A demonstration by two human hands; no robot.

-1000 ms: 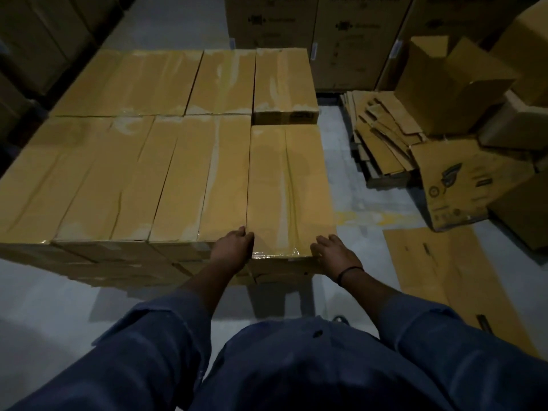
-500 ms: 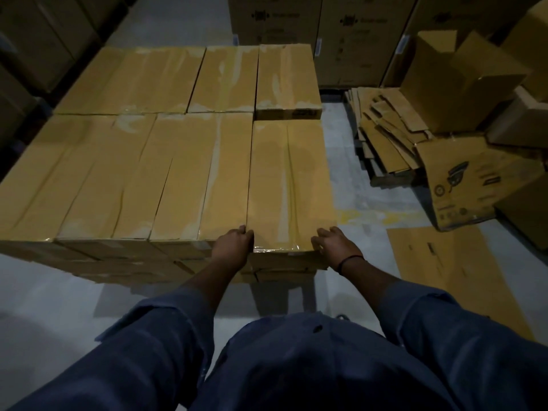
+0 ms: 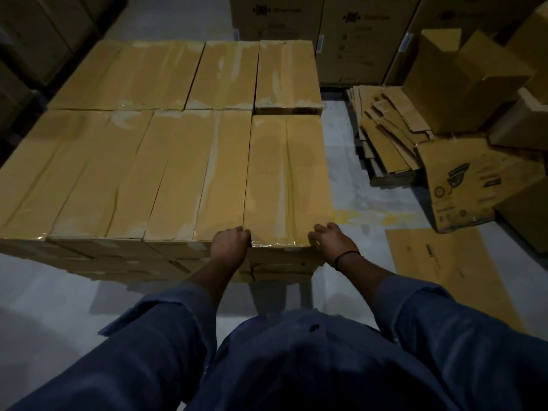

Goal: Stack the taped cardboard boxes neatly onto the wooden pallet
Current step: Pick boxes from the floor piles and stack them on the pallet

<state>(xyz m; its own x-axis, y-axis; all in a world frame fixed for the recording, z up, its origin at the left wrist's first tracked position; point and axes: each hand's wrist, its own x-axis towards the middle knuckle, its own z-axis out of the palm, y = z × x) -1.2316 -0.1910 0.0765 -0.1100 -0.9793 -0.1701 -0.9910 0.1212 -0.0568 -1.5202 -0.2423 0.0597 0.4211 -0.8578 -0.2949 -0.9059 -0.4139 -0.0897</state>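
Observation:
Several long taped cardboard boxes (image 3: 124,173) lie side by side in a flat layer, with a second row (image 3: 225,75) behind. The rightmost front box (image 3: 287,176) lies flush with its neighbour. My left hand (image 3: 231,243) grips its near left corner, fingers curled over the edge. My right hand (image 3: 329,237), with a dark band on the wrist, curls its fingers round the near right corner. Lower layers of boxes show under the front edge. The pallet is hidden beneath the stack.
Grey concrete floor (image 3: 44,307) lies in front and to the right of the stack. A pile of flattened cardboard (image 3: 388,134), open boxes (image 3: 462,84) and a flat sheet (image 3: 430,262) lie to the right. Tall printed cartons (image 3: 350,34) stand behind.
Both hands stay on the near end of the rightmost box. The box and the stack look unmoved; only the view has shifted slightly.

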